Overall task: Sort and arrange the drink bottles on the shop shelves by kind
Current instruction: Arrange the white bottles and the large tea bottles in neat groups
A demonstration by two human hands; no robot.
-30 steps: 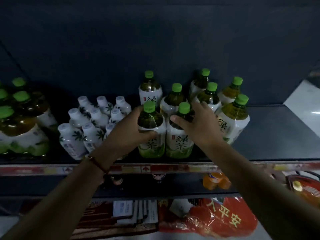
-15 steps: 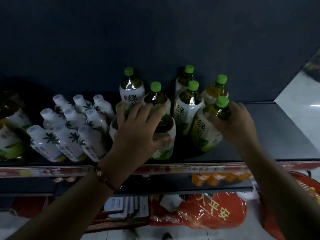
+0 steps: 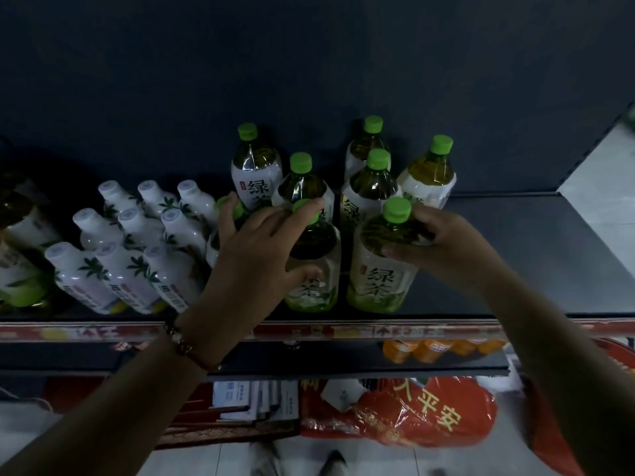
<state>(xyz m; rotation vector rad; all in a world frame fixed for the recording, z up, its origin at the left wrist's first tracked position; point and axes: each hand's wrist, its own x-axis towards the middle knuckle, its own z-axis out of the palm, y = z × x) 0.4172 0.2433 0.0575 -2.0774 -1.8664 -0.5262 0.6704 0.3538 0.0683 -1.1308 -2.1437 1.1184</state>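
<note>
Shelf (image 3: 515, 255) dark and dim under a navy back wall, its red price strip (image 3: 343, 329) too blurred to read. Green tea bottles (image 3: 256, 166) cluster mid-shelf, labels reading 绿茶; white bottles (image 3: 127, 269) stand just left, their print illegible. Left hand (image 3: 251, 255) spreads across two green caps, hiding one bottle almost wholly. Right hand (image 3: 443, 245) grips the front tea bottle (image 3: 381, 269) at its shoulder. Orange bottles (image 3: 429, 350) peek out below, cut off.

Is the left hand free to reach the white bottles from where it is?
Probably yes: the left hand rests spread over two green tea bottles, fingers not visibly closed, and the white bottles stand right beside it, nothing between.
</note>
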